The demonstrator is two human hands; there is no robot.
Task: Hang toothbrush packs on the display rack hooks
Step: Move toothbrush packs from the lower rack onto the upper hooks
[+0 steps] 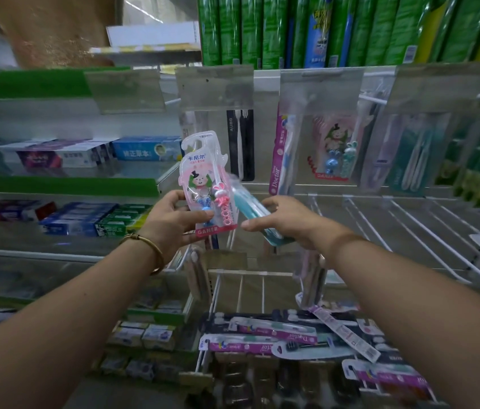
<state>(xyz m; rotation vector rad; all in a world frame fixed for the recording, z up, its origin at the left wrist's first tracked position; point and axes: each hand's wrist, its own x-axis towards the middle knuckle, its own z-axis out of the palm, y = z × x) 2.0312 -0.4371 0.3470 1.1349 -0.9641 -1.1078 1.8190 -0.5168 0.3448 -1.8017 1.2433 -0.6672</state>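
The person stands close to the display rack (365,196) with both arms stretched forward. The left hand (170,219), with a gold bracelet (147,246) on the wrist, holds a children's toothbrush pack (207,184) upright by its lower part. The thumb lies on the front near the red strip at the bottom, and the fingers are curled behind. This pack is pink with a rabbit figure, and the hanging hole at its top is on no hook. Just beside it, the right hand (286,219) grips a teal toothbrush pack (249,206), which is tilted with its upper end leaning toward the pink pack; whether the two touch, I cannot tell. Both packs are in the air in front of the rack, below the row of hanging goods. On that row hang a black pack (240,143), a purple Doctor pack (280,154), a second rabbit pack (333,149) and green packs (412,157), behind clear label holders (215,87). To the right, several white wire hooks (427,230) stick out toward the person. Lower down, many toothbrush packs lie in a loose pile (277,335). On the shelves at the left stand toothpaste boxes (85,216), and above the rack stand green spray cans (262,31).
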